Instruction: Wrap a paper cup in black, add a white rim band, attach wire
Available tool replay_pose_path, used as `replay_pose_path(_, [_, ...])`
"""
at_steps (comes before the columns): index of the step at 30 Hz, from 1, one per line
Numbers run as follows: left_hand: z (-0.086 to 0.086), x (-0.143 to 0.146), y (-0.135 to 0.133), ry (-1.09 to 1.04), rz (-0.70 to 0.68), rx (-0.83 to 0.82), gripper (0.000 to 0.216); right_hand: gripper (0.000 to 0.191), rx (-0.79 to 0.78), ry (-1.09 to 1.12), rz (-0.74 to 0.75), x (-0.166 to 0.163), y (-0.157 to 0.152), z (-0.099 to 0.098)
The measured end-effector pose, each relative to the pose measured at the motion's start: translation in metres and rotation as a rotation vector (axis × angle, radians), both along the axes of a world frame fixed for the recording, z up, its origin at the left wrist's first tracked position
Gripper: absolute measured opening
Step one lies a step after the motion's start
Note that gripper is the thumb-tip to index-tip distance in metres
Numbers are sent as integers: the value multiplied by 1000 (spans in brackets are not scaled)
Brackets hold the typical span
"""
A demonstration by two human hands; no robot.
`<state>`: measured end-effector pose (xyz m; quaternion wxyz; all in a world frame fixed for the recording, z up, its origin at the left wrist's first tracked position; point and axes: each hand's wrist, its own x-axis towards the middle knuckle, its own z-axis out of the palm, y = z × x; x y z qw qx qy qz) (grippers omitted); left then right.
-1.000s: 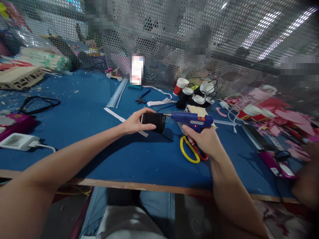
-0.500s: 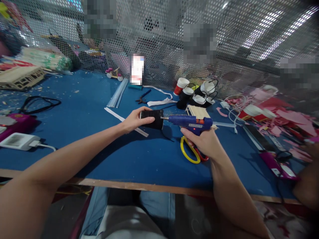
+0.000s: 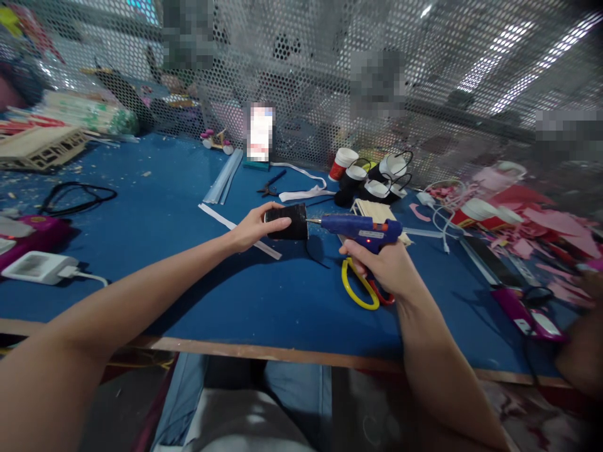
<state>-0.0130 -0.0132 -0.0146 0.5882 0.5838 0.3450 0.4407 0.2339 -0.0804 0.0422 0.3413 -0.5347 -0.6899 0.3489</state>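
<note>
My left hand (image 3: 257,227) is wrapped round a black cup (image 3: 288,221) that it holds on its side above the blue table (image 3: 164,213). My right hand (image 3: 384,267) grips a blue glue gun (image 3: 360,225) by the handle. The gun's metal nozzle points left and sits right at the cup's end. A thin black strand hangs from the cup toward the table.
Yellow-and-red scissors (image 3: 360,285) lie under my right hand. Several black and red cups (image 3: 367,176) stand at the back, with wooden sticks (image 3: 372,210) in front of them. White strips (image 3: 226,182), pliers (image 3: 269,183), a white charger (image 3: 40,267) and pink scraps (image 3: 541,232) lie around. A perforated metal screen (image 3: 301,75) closes the far side.
The cup and glue gun have risen slightly and shifted a little left; the nozzle stays at the cup's end. The cup has turned a bit in my left hand.
</note>
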Motion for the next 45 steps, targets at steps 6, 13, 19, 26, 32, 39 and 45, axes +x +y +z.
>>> replay_pose_path(6, [1, 1, -2, 77, -6, 59, 45, 31, -15, 75, 14, 0, 2, -4])
replay_pose_path(13, [-2, -1, -1, 106, -19, 151, 47, 28, 6, 121, -32, 0, 6, -5])
replay_pose_path(19, [-3, -1, 1, 226, 22, 138, 70, 25, 37, 315, -254, 13, 20, -4])
replay_pose_path(26, [-10, 1, 11, 343, 63, 296, 68, 35, 179, 45, -614, 65, 51, -11])
replay_pose_path(32, [-22, 4, 17, 470, 121, 355, 66, 34, 120, -276, -738, 85, 67, -19])
replay_pose_path(39, [-24, 9, 8, 550, 136, 370, 71, 34, 89, -530, -693, 89, 85, -22])
replay_pose_path(45, [-7, -8, 10, 814, 34, 368, 78, 41, 35, -735, -715, 87, 96, -16])
